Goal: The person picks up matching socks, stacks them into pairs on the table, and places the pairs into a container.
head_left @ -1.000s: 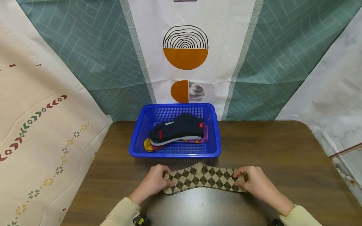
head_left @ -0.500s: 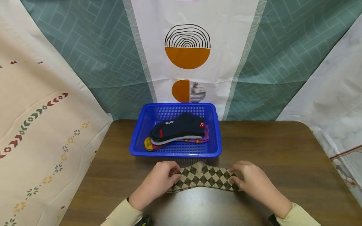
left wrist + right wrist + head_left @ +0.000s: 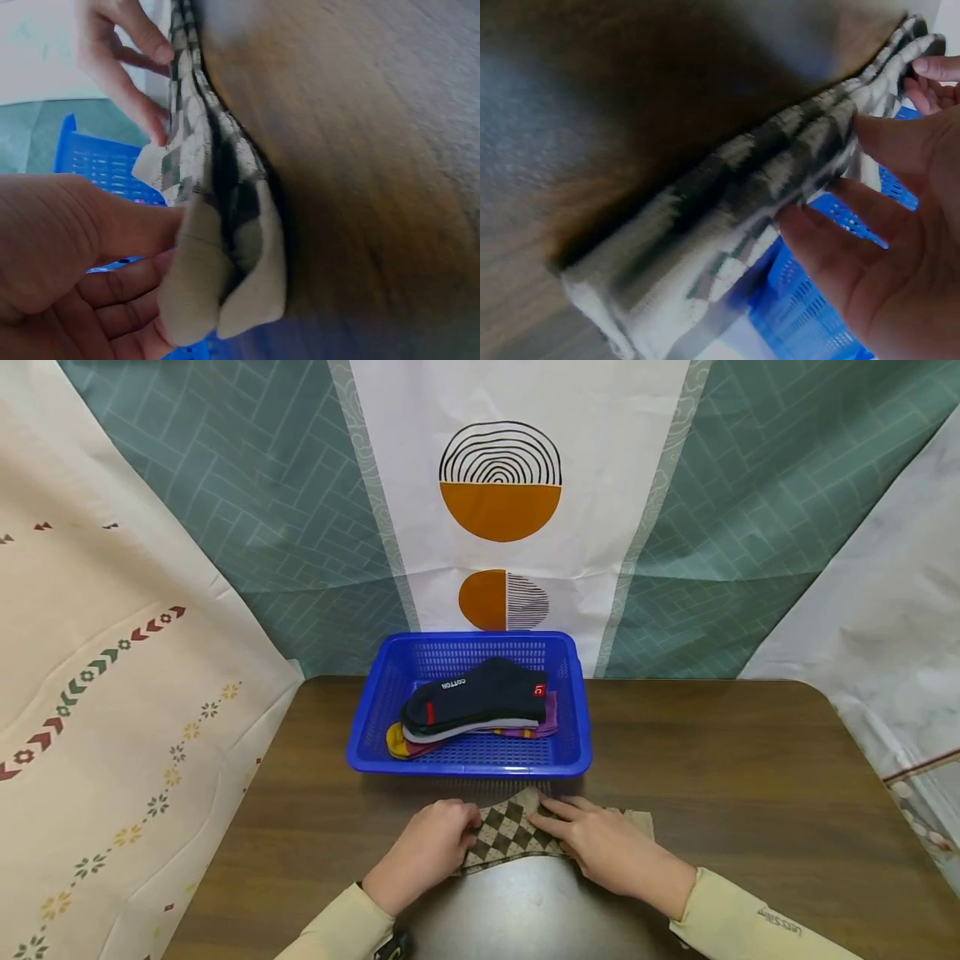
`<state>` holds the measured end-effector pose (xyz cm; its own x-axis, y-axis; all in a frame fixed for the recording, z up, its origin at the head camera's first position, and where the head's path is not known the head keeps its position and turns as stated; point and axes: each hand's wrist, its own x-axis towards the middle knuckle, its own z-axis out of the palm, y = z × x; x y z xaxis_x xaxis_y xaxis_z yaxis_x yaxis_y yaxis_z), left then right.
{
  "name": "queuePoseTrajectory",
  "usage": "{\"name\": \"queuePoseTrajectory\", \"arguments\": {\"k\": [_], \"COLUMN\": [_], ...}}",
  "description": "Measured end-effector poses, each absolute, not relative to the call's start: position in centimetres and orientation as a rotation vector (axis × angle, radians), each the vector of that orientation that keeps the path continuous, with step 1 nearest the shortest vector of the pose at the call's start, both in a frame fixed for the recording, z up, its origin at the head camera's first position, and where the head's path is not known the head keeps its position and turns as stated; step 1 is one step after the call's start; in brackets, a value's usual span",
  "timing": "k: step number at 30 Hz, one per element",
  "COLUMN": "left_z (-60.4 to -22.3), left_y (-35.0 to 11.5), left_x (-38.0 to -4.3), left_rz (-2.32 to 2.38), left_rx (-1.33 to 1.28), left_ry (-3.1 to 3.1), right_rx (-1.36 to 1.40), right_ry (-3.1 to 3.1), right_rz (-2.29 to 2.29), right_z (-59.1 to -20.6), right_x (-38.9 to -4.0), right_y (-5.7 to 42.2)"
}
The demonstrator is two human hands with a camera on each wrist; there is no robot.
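Note:
A pair of beige and brown diamond-patterned socks lies flat on the table, one sock stacked on the other. At the left, toe end, my left hand pinches the socks. In the left wrist view its thumb lies over the upper toe, with the fingers behind it. My right hand rests near the heel, its extended fingertips touching the upper sock. The cuff end shows beyond that hand. In the right wrist view, both layers of the socks run side by side under the fingers.
Just behind the socks stands a blue plastic basket. Inside it lie several folded socks, with a black pair on top of white, purple and yellow ones. The wooden table meets hanging patterned cloths at the back and sides.
My right hand has left the cuff end and moved left to the middle of the socks. The left hand has shifted slightly right along the toe end. The socks stay in about the same place.

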<state>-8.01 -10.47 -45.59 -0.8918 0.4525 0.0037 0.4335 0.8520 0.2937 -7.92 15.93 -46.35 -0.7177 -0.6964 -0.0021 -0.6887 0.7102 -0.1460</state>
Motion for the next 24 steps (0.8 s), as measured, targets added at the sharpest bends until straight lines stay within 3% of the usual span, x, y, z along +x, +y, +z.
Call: {"name": "queuePoseTrajectory", "arguments": {"k": [16, 24], "left_z": [-47.1, -47.1], "left_y": [-12.1, -12.6], "left_x": [-8.2, -8.5], "left_rz": [0.668, 0.794], "left_rx": [0.519, 0.453], "left_ry": [2.869, 2.885], "right_rx": [-1.058, -0.825], "right_ry": [2.869, 2.986], "right_rz": [-0.275, -0.307], "right_z": [-47.6, -47.4], "right_x": [-7.3, -7.4], "right_y": [18.6, 21.9]}}
